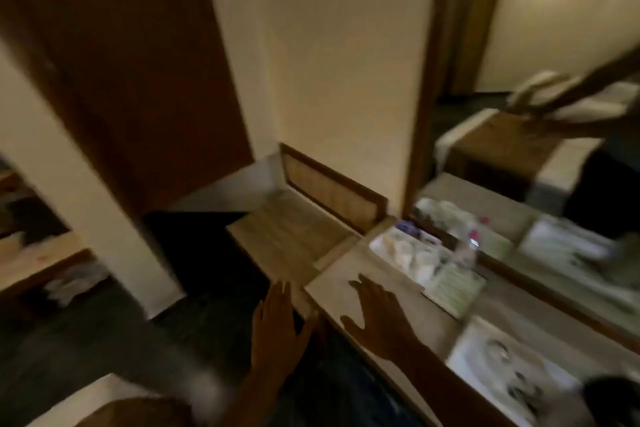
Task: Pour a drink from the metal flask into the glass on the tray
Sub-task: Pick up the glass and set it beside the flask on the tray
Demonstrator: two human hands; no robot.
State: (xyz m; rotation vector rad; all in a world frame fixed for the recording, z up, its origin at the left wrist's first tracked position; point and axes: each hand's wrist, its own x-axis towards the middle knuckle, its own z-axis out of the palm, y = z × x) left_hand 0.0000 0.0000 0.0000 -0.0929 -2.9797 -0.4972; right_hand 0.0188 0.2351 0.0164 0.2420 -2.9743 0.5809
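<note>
The picture is blurred by motion. A white tray [379, 243] lies on the desk [349, 282] against the mirror, with several pale cups or glasses [417, 262] standing on it. I cannot make out a metal flask. My left hand [277, 326] hovers open, fingers spread, in front of the desk's edge over the dark floor. My right hand [379, 314] is open too, flat above the bare desk top just in front of the tray. Neither hand holds anything.
A plastic bottle [465, 250] and a green card [453, 284] sit right of the tray. A mirror [526, 149] lines the wall behind the desk. A lower wooden bench [287, 236] adjoins the desk on the left. Another white tray [502, 371] lies nearer right.
</note>
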